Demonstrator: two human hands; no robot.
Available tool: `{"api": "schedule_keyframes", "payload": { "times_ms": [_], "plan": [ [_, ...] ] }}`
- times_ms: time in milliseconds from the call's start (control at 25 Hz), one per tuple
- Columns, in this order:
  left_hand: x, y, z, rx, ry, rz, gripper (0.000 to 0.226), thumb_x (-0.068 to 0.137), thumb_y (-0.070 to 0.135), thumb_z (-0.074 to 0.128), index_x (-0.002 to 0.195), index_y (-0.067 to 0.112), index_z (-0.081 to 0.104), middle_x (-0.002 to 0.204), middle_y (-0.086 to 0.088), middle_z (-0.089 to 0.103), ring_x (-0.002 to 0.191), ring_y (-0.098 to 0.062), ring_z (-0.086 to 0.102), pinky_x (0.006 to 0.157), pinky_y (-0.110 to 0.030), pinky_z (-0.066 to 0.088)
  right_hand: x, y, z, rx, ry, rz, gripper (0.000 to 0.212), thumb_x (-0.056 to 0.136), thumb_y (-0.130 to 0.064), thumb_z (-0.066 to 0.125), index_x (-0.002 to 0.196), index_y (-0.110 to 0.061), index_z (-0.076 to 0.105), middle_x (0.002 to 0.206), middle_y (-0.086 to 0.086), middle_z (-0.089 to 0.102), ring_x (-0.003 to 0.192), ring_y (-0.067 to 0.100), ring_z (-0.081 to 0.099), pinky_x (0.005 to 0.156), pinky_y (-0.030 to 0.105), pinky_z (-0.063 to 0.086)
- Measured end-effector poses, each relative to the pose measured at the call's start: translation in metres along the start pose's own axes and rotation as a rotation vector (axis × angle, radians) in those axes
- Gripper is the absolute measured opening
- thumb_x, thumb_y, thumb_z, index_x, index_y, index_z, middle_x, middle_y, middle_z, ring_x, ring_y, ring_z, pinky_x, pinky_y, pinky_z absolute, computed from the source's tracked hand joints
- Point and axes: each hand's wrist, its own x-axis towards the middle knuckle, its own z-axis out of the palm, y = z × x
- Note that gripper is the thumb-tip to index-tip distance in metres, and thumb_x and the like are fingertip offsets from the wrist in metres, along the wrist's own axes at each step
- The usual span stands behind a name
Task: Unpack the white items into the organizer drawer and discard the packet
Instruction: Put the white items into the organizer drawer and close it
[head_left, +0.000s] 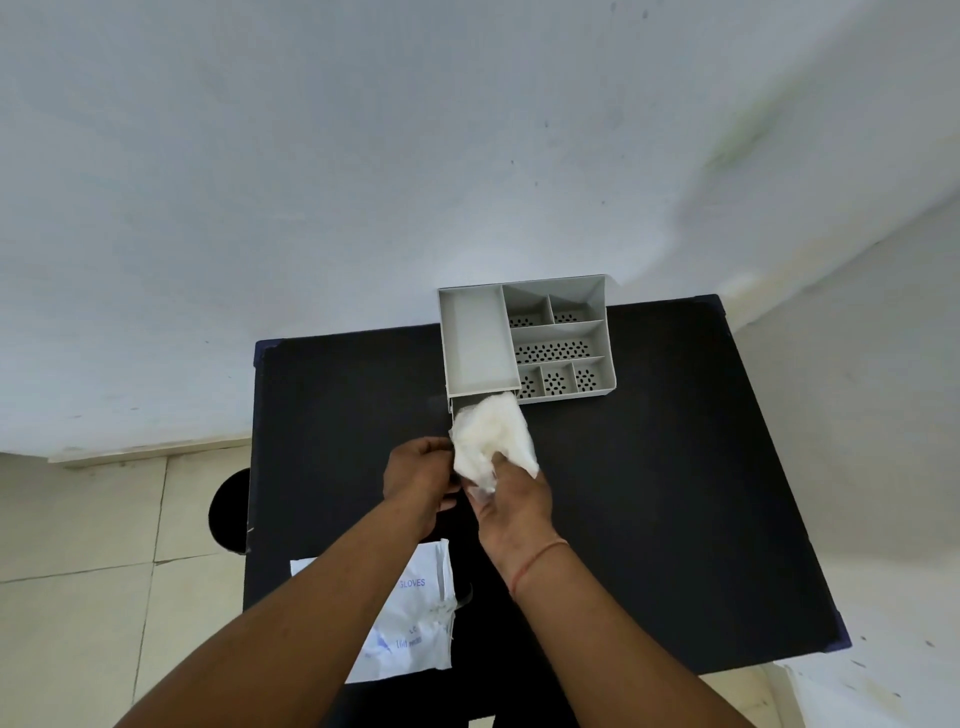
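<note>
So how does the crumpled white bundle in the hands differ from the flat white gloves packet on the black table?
The crumpled white bundle is bunched up and held up by both hands at the organizer's drawer; the flat white gloves packet lies on the black table, partly under the left forearm. The packet bears blue print; the bundle is plain. Both are white.

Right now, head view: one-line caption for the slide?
Both hands, left hand and right hand, hold a white bundle at the grey organizer drawer; gloves packet lies on black table.

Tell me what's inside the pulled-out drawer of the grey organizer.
A bunch of white gloves held by both hands covers the drawer. Only its left back corner shows, so its contents cannot be seen.
</note>
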Motion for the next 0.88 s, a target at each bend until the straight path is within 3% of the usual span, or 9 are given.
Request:
{"api": "schedule_keyframes", "payload": {
  "times_ms": [120,240,320,440,600,680,760,800,880],
  "plan": [
    [0.002,0.0,-0.003,0.003,0.001,-0.005,0.027,0.09,0.005,0.064,0.1,0.022,0.082,0.084,-0.009,0.086,0.082,-0.032,0.082,0.081,-0.054,0.07,0.006,0.005,0.013,-0.009,0.035,0.013,0.031,0.1,-0.009,0.063,0.131,-0.014,0.065,0.127,0.018,0.068,0.099,0.032,0.069,0.055,0.029,0.059],
    [0.003,0.001,-0.006,0.033,0.006,0.011,0.031,0.089,0.005,0.062,0.101,0.025,0.082,0.088,-0.008,0.086,0.075,-0.027,0.077,0.078,-0.049,0.07,0.019,0.004,0.023,-0.004,0.077,0.02,0.025,0.099,-0.005,0.062,0.123,-0.007,0.066,0.113,0.018,0.07,0.079,0.029,0.067,0.06,0.036,0.058],
    [0.003,0.0,-0.008,0.044,-0.003,0.018,0.03,0.089,0.005,0.064,0.102,0.024,0.083,0.09,-0.007,0.086,0.072,-0.023,0.074,0.074,-0.044,0.069,0.024,0.0,0.03,-0.012,0.054,0.011,0.031,0.098,0.0,0.058,0.128,-0.003,0.065,0.116,0.022,0.071,0.072,0.027,0.067,0.054,0.033,0.058],
    [0.003,0.0,-0.009,0.059,-0.016,0.027,0.027,0.09,0.006,0.067,0.106,0.022,0.082,0.093,-0.008,0.085,0.073,-0.022,0.074,0.068,-0.037,0.066,0.027,-0.007,0.039,-0.029,-0.025,0.032,0.034,0.1,-0.003,0.057,0.134,-0.001,0.061,0.134,0.026,0.066,0.081,0.032,0.069,0.062,0.041,0.057],
    [0.003,-0.001,-0.012,0.066,-0.021,0.027,0.02,0.095,0.013,0.072,0.11,0.022,0.079,0.1,-0.007,0.083,0.079,-0.023,0.076,0.066,-0.037,0.064,0.012,-0.029,0.028,-0.275,-0.128,0.064,0.031,0.097,-0.013,0.063,0.127,-0.008,0.065,0.127,0.02,0.071,0.111,0.036,0.07,0.088,0.049,0.058],
    [0.003,-0.002,-0.012,0.072,-0.024,0.019,0.017,0.094,0.012,0.075,0.109,0.017,0.079,0.101,-0.008,0.082,0.08,-0.023,0.076,0.068,-0.038,0.065,0.011,-0.038,0.011,-0.504,-0.055,-0.106,0.021,0.093,-0.016,0.066,0.112,-0.01,0.069,0.115,0.017,0.074,0.106,0.033,0.073,0.089,0.048,0.06],
    [0.004,-0.003,-0.014,0.073,-0.019,0.015,0.015,0.092,0.013,0.076,0.107,0.014,0.077,0.101,-0.009,0.082,0.078,-0.023,0.074,0.067,-0.038,0.064,0.015,-0.046,-0.004,-0.739,0.039,-0.342,0.029,0.09,-0.02,0.069,0.117,-0.011,0.067,0.113,0.013,0.072,0.097,0.03,0.075,0.082,0.048,0.066],
    [0.004,-0.004,-0.014,0.071,-0.017,0.016,0.014,0.092,0.014,0.077,0.105,0.013,0.076,0.101,-0.01,0.081,0.077,-0.023,0.074,0.066,-0.038,0.064,0.018,-0.049,-0.007,-0.819,0.044,-0.417,0.032,0.09,-0.02,0.069,0.121,-0.013,0.066,0.113,0.011,0.071,0.094,0.028,0.076,0.076,0.045,0.067],
    [0.005,-0.006,-0.013,0.076,-0.015,0.025,0.013,0.091,0.016,0.079,0.103,0.013,0.075,0.099,-0.009,0.081,0.076,-0.022,0.073,0.066,-0.038,0.063,0.023,-0.052,-0.008,-0.896,0.007,-0.473,0.017,0.091,-0.011,0.069,0.108,-0.017,0.068,0.108,0.01,0.071,0.086,0.025,0.077,0.07,0.042,0.068]
  ]
}}
